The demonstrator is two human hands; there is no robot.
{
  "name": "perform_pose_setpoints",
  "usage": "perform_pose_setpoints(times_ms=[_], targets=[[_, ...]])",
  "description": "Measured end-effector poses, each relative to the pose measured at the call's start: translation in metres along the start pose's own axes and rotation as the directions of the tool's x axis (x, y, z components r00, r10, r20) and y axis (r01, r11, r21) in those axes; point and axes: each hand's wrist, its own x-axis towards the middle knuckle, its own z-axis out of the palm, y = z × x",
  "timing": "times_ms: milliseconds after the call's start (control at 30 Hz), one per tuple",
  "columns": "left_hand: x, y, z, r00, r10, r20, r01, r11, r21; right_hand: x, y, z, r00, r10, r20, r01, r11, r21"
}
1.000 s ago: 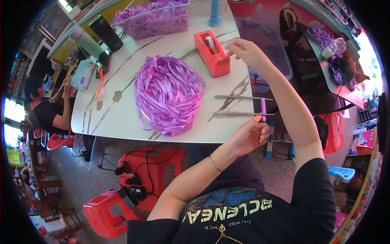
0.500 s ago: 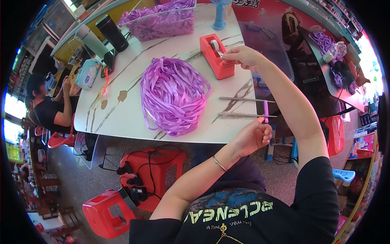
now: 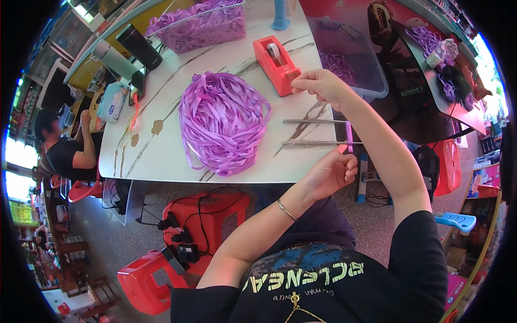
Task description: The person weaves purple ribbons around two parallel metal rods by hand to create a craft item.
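Precariously, a Ribbon Strip Sat Past the Edge

The person's left hand (image 3: 332,175) was just off the table's (image 3: 291,167) right edge, fingers curled inward, 1 fingertip at the lower rod (image 3: 315,143). Beside that fingertip, a purple strip (image 3: 349,137) spanned the overhanging ends of the lower rod and the upper rod (image 3: 312,121); whether it wrapped them or lay across could not be told. The strip seemed likely to slide off if that fingertip slipped, and a hard push there could have tipped the rods, whose fixing was not visible.

The right hand (image 3: 326,89) had thumb and fingertips pinched at the front of the red tape dispenser (image 3: 280,75), near the same edge; whether tape was between them could not be told. A sharp pull could have dragged the dispenser toward that edge, or let tape fold onto itself.

The dispenser held a tape roll (image 3: 273,50). At the far edge, a clear box (image 3: 202,40) was heaped with purple ribbon. Beyond the right edge, lower down, a clear bin (image 3: 371,91) held more. A loose ribbon heap (image 3: 223,124) lay near the front edge, outside any container.
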Motion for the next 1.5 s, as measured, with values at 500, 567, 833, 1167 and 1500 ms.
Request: perform_pose_setpoints(times_ms=[500,567,833,1167,1500], targets=[[-0.001,-0.003,-0.002,0.999,0.036,0.004,-0.036,0.996,-0.087,-0.004,0.004,0.017,0.872,-0.347,-0.344,0.104,0.819,-0.565],[-0.001,-0.003,-0.002,0.999,0.039,-0.003,-0.039,0.995,-0.094,-0.007,0.002,0.016,0.862,-0.366,-0.35,0.091,0.792,-0.604],[0.003,-0.004,-0.005,1.0,0.011,0.026,-0.008,0.994,-0.112,-0.03,0.024,-0.036,0.957,-0.252,0.145,0.286,0.907,-0.308],[0.001,-0.002,-0.003,0.999,0.033,0.041,-0.03,0.998,-0.053,-0.088,0.018,-0.068,0.953,0.08,0.292,0.135,0.751,-0.646],[0.001,-0.002,-0.003,0.999,0.043,0.023,-0.042,0.999,-0.024,-0.097,0.022,-0.058,0.989,-0.037,0.141,0.146,0.328,-0.934]])
